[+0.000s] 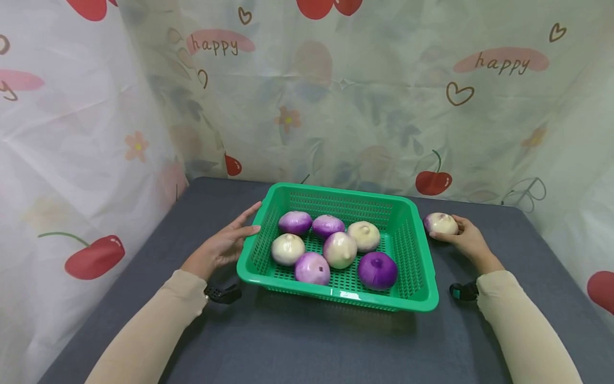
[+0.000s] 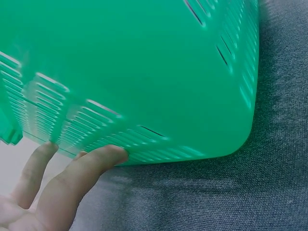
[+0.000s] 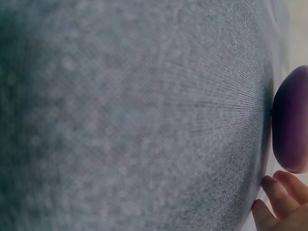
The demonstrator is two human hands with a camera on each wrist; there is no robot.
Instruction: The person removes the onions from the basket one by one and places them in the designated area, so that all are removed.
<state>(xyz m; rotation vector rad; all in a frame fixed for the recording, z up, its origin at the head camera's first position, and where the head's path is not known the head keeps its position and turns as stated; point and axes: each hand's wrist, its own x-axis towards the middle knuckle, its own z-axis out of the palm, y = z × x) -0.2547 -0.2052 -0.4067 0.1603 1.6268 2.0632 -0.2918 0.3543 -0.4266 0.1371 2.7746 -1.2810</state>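
A green plastic basket (image 1: 336,298) stands on the dark grey table, holding several onions, some purple like the deep purple onion (image 1: 378,271) and some pale like the whitish onion (image 1: 288,249). At its left side is my left hand (image 1: 223,242), fingers extended. In the left wrist view, fingertips (image 2: 115,153) touch the slotted basket wall (image 2: 144,86) low down. To the basket's right, my right hand (image 1: 467,242) holds a pale onion with purple patches (image 1: 440,223) between thumb and fingers, at the table's far right part. That onion (image 3: 291,120) looks dark purple in the right wrist view.
The dark grey table (image 1: 297,346) extends in front of the basket. A printed curtain (image 1: 345,122) hangs behind it and on both sides. A thin looped cord (image 1: 525,192) shows near the back right corner.
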